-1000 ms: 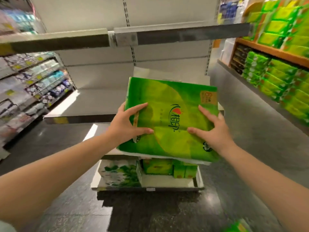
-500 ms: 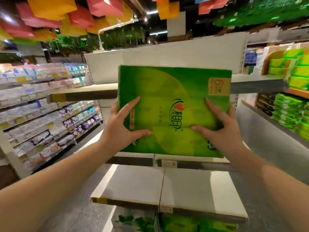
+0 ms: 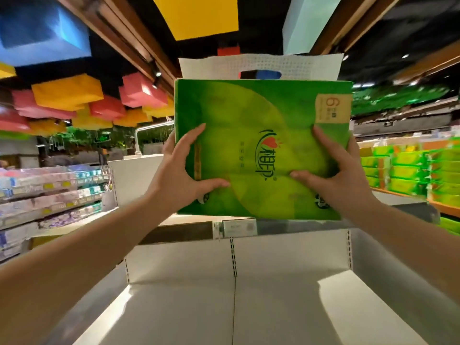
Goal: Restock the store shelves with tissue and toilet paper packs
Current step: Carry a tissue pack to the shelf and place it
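Item: green tissue pack (image 3: 251,150), likely soft, light, slick film; my left hand (image 3: 178,170) grips its nine-o'clock edge, right hand (image 3: 333,175) three-o'clock, thumbs across front.

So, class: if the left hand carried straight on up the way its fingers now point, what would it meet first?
The left hand holds the green tissue pack and points up. Above its fingertips the way looks free up to the ceiling panels, though depth is unclear.

Glossy green plastic pack (image 3: 249,135), white perforated handle flap (image 3: 258,67); matt white metal shelf (image 3: 273,295)
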